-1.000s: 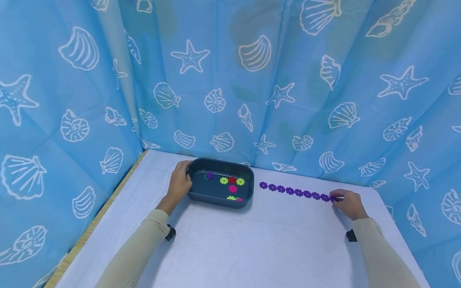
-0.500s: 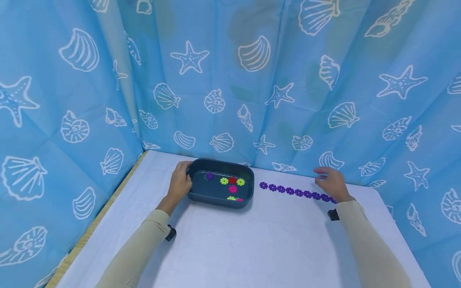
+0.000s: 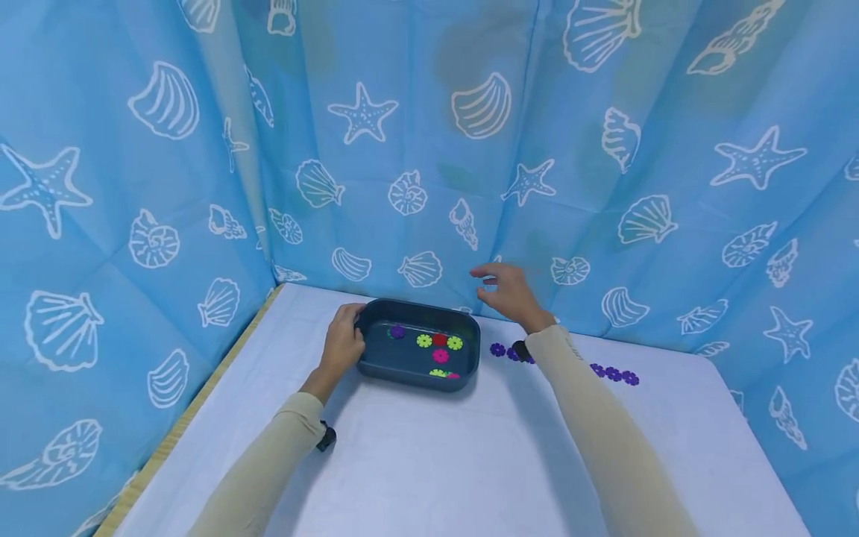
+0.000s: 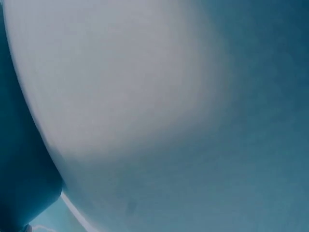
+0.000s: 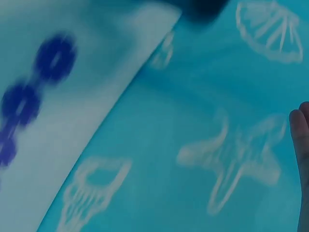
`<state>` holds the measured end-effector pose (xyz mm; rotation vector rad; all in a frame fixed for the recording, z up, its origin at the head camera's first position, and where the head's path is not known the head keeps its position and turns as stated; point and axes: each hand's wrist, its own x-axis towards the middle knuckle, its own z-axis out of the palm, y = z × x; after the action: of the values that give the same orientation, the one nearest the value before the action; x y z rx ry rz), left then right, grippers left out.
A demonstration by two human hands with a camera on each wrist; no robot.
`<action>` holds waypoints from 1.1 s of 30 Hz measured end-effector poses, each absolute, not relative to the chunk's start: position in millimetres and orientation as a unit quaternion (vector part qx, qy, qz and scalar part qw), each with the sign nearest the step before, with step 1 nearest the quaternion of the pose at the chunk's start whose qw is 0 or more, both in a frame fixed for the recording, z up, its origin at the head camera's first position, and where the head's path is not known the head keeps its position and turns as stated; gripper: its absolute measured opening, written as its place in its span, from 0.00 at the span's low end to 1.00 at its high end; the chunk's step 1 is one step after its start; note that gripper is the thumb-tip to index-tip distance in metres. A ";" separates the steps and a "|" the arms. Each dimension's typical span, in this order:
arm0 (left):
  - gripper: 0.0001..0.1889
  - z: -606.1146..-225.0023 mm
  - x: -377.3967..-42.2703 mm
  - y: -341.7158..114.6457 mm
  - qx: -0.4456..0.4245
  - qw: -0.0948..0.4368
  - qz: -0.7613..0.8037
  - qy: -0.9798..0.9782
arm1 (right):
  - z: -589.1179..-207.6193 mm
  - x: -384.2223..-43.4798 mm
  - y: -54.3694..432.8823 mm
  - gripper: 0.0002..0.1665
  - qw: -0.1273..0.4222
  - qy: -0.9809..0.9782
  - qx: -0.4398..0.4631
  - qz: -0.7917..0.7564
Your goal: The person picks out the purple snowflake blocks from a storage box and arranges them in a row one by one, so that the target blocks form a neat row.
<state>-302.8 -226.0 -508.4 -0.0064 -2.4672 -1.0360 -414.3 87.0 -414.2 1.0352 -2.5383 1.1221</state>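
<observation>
My left hand (image 3: 343, 340) grips the left end of a dark rectangular tray (image 3: 406, 378). Inside the tray lie several flower-shaped plastic discs: a purple disc (image 3: 397, 332), yellow discs, a red disc (image 3: 439, 339) and pink ones. A row of purple flower discs (image 3: 613, 374) extends to the tray's right on the table, its middle covered by my right forearm. Above the table, beyond the tray's right end, my right hand (image 3: 511, 297) is raised with loosely bent fingers and holds nothing visible. The right wrist view catches blurred purple discs (image 5: 56, 59) and fingertips at its edge.
A white cloth (image 3: 429, 462) covers the table, with a wooden edge (image 3: 181, 406) along the left. Blue curtains (image 3: 403, 134) printed with shells and starfish hang close behind and at both sides. The left wrist view shows mostly blurred white cloth.
My right hand has left the right end of the purple row, rising and sweeping left towards the tray. My left hand stays at the tray; the head view has shifted slightly.
</observation>
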 end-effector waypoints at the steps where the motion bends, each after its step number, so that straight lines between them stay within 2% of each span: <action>1: 0.24 -508.6 -302.6 -226.8 -0.003 0.232 -0.377 -0.897 | -415.7 -413.4 75.6 0.18 0.087 -0.849 0.359 0.378; 9: 0.24 -506.4 -303.3 -226.6 -0.020 0.235 -0.378 -0.895 | -432.4 -403.5 9.8 0.17 0.074 -0.819 0.419 0.384; 13: 0.24 -505.1 -301.0 -227.5 -0.013 0.233 -0.378 -0.896 | -444.8 -397.1 -8.9 0.19 0.040 -0.826 0.419 0.376; 25: 0.24 -510.3 -300.1 -232.4 -0.006 0.232 -0.375 -0.897 | -469.9 -394.7 -32.9 0.27 -0.079 -0.871 0.409 0.260; 33: 0.24 -507.9 -303.1 -228.5 -0.003 0.237 -0.381 -0.894 | -480.9 -394.8 -41.9 0.25 -0.108 -0.880 0.392 0.247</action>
<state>-303.1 -228.5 -507.9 -0.0071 -2.4498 -1.0452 -394.8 -41.9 -480.9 1.3238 -2.9703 0.8336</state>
